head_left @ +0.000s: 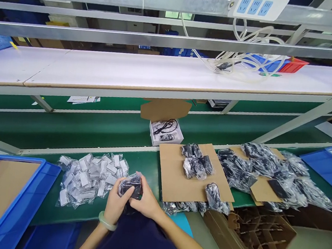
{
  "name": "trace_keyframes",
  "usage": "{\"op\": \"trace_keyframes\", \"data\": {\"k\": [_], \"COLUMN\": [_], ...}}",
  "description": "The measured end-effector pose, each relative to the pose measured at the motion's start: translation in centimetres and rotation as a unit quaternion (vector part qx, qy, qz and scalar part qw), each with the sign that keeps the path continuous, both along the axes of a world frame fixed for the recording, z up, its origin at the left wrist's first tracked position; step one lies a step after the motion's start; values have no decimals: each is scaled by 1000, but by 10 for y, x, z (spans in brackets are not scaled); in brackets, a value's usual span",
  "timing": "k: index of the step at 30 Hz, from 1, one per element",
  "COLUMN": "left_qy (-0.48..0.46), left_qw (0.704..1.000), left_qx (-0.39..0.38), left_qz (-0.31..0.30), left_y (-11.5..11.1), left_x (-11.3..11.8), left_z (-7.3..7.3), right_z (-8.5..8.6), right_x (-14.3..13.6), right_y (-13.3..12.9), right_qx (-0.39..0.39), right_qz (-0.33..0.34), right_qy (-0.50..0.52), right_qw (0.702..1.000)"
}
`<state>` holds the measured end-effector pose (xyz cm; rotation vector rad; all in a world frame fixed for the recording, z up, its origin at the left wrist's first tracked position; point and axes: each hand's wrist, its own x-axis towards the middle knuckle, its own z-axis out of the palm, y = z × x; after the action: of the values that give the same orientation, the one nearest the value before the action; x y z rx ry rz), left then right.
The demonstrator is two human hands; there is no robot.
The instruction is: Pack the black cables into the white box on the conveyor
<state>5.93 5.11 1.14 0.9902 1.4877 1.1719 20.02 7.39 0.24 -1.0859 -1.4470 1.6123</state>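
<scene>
Left hand point(116, 203) and right hand point(144, 201) both clasping one black bagged part point(130, 185); white packets point(90, 178) heaped just left, cardboard sheet point(178, 178) right, blue bin point(22, 200) far left.

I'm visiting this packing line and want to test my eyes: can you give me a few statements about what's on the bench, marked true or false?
1. Both hands hold one black item in a clear bag. True: the left hand and right hand grip it together.
2. The pile of white bagged pieces lies right of the hands. False: it lies left of them.
3. The blue tray at the left is full of black bags. False: it shows only a brown cardboard liner.
4. A small white open box sits on the green belt beyond the cardboard sheet. True.
5. The left wrist wears a pale bangle. True.
</scene>
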Motion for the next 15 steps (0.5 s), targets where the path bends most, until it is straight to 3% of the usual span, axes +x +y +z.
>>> {"op": "trace_keyframes", "data": {"k": [6,10,15], "left_qy": [39,67,94], "left_qw": [995,993,991], "left_qx": [-2,38,55], "left_qz": [-94,-92,-80], "left_y": [-11,-10,-7], "left_x": [-12,-13,-10], "left_z": [-2,5,2], "right_z": [-7,-4,-4], "right_x": [3,-2,-1], "right_y": [1,-6,-7], "right_qx": [-46,-135,-182], "right_qz": [-4,-12,-4], "right_qy": [141,248,283], "right_qw": [989,959,942]}}
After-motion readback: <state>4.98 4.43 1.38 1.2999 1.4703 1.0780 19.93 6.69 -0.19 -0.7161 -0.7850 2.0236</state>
